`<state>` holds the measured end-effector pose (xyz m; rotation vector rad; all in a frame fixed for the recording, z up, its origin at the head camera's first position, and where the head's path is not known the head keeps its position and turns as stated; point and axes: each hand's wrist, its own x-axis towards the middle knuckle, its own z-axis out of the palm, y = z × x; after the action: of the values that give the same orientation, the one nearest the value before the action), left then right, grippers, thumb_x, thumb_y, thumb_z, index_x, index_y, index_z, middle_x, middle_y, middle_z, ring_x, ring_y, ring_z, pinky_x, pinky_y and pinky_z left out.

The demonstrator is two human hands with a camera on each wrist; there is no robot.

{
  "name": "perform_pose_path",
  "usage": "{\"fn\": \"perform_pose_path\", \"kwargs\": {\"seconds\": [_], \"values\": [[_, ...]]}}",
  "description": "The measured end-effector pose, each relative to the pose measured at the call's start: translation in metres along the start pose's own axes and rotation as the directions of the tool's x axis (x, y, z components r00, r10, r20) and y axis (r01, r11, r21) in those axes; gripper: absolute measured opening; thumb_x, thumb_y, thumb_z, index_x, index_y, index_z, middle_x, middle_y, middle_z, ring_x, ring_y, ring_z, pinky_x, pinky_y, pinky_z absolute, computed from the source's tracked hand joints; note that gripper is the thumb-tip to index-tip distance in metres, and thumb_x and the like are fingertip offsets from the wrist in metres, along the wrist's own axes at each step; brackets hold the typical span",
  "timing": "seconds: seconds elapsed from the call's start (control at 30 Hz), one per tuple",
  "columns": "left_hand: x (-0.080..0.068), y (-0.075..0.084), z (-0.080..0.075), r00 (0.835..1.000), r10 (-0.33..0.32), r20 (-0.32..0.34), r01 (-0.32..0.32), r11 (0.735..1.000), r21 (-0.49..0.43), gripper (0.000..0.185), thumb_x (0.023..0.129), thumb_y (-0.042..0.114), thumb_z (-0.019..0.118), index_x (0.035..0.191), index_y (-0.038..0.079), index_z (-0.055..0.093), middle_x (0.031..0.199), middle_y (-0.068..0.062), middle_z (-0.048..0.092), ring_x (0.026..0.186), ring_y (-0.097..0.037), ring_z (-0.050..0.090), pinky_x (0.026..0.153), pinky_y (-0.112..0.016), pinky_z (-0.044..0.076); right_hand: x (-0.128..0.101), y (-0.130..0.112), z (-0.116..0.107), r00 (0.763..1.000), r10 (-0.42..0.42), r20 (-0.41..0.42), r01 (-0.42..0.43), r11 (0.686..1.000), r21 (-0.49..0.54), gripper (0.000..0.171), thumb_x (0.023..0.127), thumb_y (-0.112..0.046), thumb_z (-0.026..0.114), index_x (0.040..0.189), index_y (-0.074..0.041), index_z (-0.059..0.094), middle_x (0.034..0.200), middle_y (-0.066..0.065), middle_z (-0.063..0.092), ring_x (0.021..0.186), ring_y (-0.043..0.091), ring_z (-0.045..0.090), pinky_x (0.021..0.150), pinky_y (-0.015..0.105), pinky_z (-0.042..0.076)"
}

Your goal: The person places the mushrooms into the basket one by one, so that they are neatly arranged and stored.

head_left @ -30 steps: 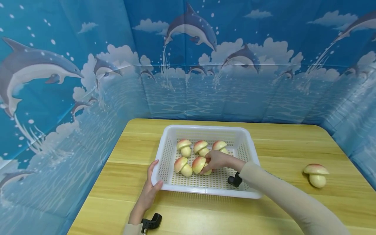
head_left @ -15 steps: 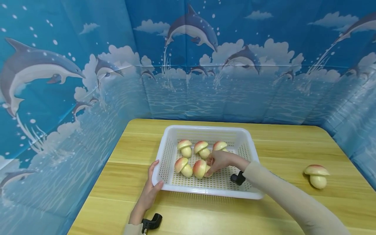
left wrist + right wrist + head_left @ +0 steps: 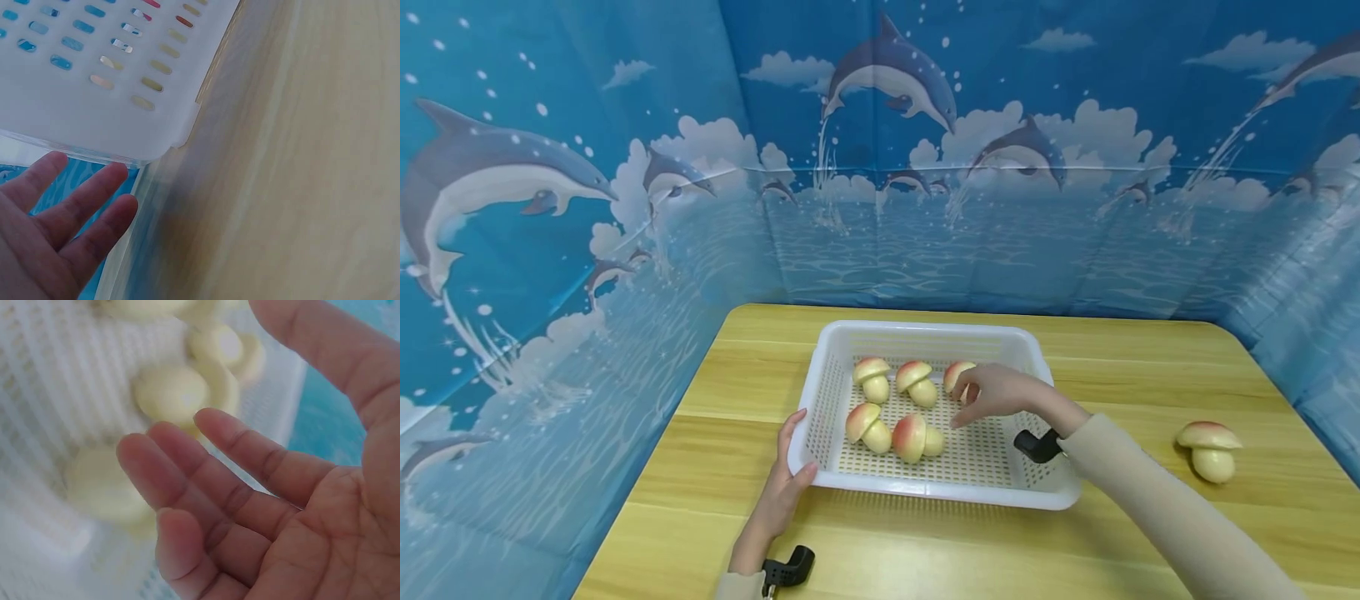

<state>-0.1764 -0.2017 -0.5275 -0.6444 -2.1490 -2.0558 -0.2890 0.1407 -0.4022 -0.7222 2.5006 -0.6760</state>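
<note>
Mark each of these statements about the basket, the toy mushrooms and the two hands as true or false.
1. Five mushrooms lie in the white basket. True.
2. The right hand grips a mushroom. False: its fingers are relaxed and hold nothing.
3. The left hand rests against the basket's near left corner. True.
4. The lone mushroom on the table lies left of the basket. False: it lies to the right.

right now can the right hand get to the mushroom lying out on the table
Probably yes. The right hand is open and empty over the basket, and the loose mushroom lies on bare table on that arm's own side, with nothing between them.
</note>
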Motion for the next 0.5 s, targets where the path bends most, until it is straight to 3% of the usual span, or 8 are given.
{"fn": "perform_pose_path", "kwargs": {"seconds": [0.23,0.5], "values": [[0.000,0.000,-0.001,1.000,0.007,-0.006,-0.007,1.000,0.012,0.069,0.091,0.013,0.046,0.150,0.016,0.009,0.151,-0.024,0.019,0.127,-0.050,0.032,0.093,-0.059,0.032,-0.042,0.016,-0.042,0.985,0.025,-0.172,-0.013,0.997,0.074,0.052,0.086,-0.043,0.067,0.116,-0.002,0.060,0.098,0.005,0.062,0.084,0.019,0.058,0.071,0.037,0.048],[0.000,0.000,0.000,1.000,-0.007,-0.004,0.007,1.000,0.009,0.070,0.091,0.011,0.046,0.150,0.018,0.009,0.151,-0.023,0.018,0.127,-0.049,0.032,0.094,-0.060,0.033,-0.099,0.058,-0.067,0.916,0.149,-0.373,-0.091,0.982,0.167,0.052,0.093,-0.044,0.057,0.122,-0.001,0.057,0.105,0.012,0.062,0.090,0.025,0.059,0.074,0.044,0.049]]}}
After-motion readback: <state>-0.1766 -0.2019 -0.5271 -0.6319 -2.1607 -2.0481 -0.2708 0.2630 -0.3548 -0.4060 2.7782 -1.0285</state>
